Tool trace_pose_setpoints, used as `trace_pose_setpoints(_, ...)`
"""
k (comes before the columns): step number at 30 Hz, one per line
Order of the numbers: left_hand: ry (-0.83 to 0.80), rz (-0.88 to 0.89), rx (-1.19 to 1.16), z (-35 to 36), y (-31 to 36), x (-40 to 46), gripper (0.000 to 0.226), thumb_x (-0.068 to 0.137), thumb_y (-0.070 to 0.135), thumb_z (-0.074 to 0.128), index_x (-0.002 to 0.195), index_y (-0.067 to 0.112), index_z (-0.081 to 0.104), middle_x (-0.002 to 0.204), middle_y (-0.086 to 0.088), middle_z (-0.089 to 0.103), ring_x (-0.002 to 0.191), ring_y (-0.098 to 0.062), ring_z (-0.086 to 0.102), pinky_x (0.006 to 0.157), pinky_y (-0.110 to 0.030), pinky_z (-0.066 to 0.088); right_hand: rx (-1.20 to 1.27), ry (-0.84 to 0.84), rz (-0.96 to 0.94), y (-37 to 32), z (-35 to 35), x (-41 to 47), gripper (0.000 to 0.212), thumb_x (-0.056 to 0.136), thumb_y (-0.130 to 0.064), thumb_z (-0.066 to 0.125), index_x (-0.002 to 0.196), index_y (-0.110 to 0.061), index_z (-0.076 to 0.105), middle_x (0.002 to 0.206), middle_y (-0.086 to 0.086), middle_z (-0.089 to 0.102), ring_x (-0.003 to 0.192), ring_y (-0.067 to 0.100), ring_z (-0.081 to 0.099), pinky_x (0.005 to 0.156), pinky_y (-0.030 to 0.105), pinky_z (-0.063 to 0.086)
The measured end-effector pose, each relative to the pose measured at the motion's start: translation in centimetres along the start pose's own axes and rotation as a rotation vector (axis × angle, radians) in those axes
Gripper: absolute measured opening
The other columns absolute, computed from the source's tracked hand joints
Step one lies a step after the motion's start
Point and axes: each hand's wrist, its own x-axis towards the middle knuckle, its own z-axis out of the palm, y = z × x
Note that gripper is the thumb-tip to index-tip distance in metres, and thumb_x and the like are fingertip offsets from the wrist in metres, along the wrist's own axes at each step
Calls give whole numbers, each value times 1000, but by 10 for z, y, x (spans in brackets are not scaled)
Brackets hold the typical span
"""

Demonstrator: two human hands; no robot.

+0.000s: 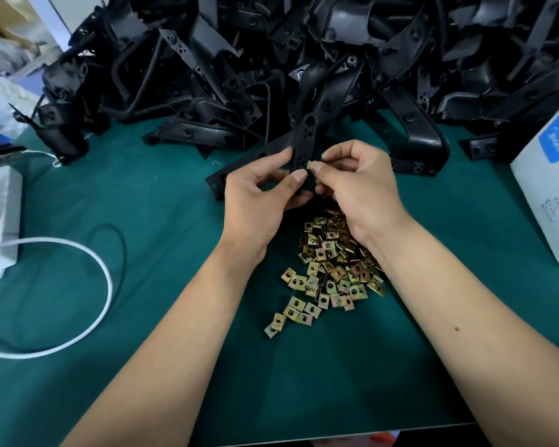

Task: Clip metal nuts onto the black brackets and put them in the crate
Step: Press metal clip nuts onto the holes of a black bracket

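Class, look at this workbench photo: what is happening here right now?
A person is assembling parts. The left hand grips a black bracket while the right hand pinches a metal nut against its edge. Loose nuts lie on the green mat below; a bracket heap sits behind.

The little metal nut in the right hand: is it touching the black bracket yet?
Touching. In the head view, the right hand pinches the metal nut right against the edge of the black bracket, with no gap showing.
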Motion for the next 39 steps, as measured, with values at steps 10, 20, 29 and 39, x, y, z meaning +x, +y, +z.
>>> trace_pose_setpoints(10, -58, 35, 93, 0, 2, -3, 39, 88, -5, 75, 126, 6, 69, 99, -18, 71, 71, -21, 73, 69, -25, 62, -18, -64, -15, -2, -5, 0, 27, 86, 7, 76, 93, -11, 56, 76, 6, 65, 59, 15, 63, 56, 22, 52)
trace_pose_setpoints(20, 49, 161, 108, -6, 8, 4, 39, 88, -3, 76, 124, 11, 71, 94, -7, 72, 69, -17, 73, 70, -27, 61, -104, -146, -179, -7, -6, 5, 11, 92, -6, 74, 99, -7, 65, 80, 3, 73, 69, 13, 69, 62, 26, 56)
trace_pose_setpoints(29, 380, 35, 72, -18, 1, 13, 36, 94, 3, 72, 130, 7, 66, 80, 2, 67, 63, -13, 72, 81, -39, 64, -1101, -401, -445, -4, -13, 10, 12, 90, -28, 78, 100, -23, 75, 102, -1, 59, 94, 16, 52, 82, 31, 42)
trace_pose_setpoints(39, 155, 15, 59, -1, 6, 1, 46, 98, -3, 62, 138, 18, 64, 87, -9, 57, 65, -18, 72, 69, -28, 61, -497, -116, -360, -4, -12, 8, 16, 90, -10, 76, 103, -19, 80, 90, -8, 77, 87, 6, 71, 84, 22, 57)
